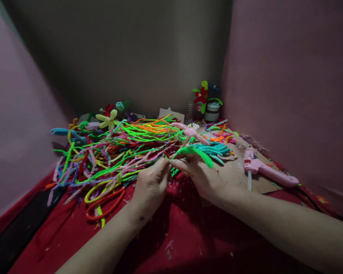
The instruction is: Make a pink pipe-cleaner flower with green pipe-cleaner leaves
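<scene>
A pink pipe cleaner flower (191, 132) with a white tufted centre rises just above my hands, its stem slanting down to my fingertips. On that stem a bright green pipe cleaner leaf (200, 154) curves off to the right, over my right hand. My left hand (153, 179) is closed, thumb and finger pinching at the lower end of the stem. Opposite it, my right hand (204, 177) pinches the stem near the base of the leaf. The fingertips of both hands almost meet, and the part of the stem between them is mostly hidden.
A heap of multicoloured pipe cleaners (125, 152) spreads beyond my hands. Short turquoise pieces (211, 149) lie on cardboard (231, 173). A pink glue gun (270, 171) rests to the right. Behind stand a lidded jar (212, 112) and a red flower (201, 95).
</scene>
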The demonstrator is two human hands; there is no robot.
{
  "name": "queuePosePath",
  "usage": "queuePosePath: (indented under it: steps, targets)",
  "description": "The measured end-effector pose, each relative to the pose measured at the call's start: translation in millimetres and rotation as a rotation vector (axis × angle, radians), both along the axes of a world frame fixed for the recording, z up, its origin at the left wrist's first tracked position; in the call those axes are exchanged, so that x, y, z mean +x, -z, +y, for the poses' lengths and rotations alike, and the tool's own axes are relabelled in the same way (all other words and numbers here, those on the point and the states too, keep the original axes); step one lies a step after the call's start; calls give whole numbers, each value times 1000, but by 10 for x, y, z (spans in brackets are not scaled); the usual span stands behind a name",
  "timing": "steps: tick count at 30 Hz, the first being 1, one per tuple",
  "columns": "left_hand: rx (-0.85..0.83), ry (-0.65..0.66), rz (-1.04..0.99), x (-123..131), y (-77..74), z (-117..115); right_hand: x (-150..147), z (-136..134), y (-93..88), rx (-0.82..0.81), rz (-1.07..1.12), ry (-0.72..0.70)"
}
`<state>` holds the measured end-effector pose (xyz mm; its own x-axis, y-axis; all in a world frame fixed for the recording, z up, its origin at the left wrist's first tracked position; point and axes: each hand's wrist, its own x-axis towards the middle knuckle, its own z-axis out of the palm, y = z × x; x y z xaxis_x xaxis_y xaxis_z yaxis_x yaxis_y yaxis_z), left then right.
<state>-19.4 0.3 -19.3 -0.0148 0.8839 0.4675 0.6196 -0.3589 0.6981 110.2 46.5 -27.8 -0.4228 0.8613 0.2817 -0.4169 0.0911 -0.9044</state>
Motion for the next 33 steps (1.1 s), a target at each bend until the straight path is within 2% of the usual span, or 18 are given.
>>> queuePosePath:
  steps: [5, 8, 13, 17, 20, 23, 26, 29, 33]
  targets:
    - [-306, 128, -346, 7, -131, -8, 20, -57, -92, 11, -47, 100]
    - [-412, 217, -497, -21, -185, -13, 46, -54, -89, 66, -19, 134]
    - [-517, 323, -691, -57, -202, -13, 61, -21, -61, 151, -19, 66]
    - [-562, 425, -815, -78, -177, 5, 35, -36, -111, 58, 12, -63]
    - [-574, 497, -864, -98, -149, 24, 18, -41, -127, -5, 64, -96]
    - [-580, 481, -818, -105, -147, 29, 14, -23, -111, 4, 92, -73]
    - [-531, 401, -658, -84, -175, 18, 21, 4, -93, 25, 62, -18]
    - [-403, 282, -405, -43, -181, 7, 30, 25, -75, 45, 37, 4]
    - [-128, 107, -69, -17, -75, 8, 30, 51, -23, 31, -32, 96]
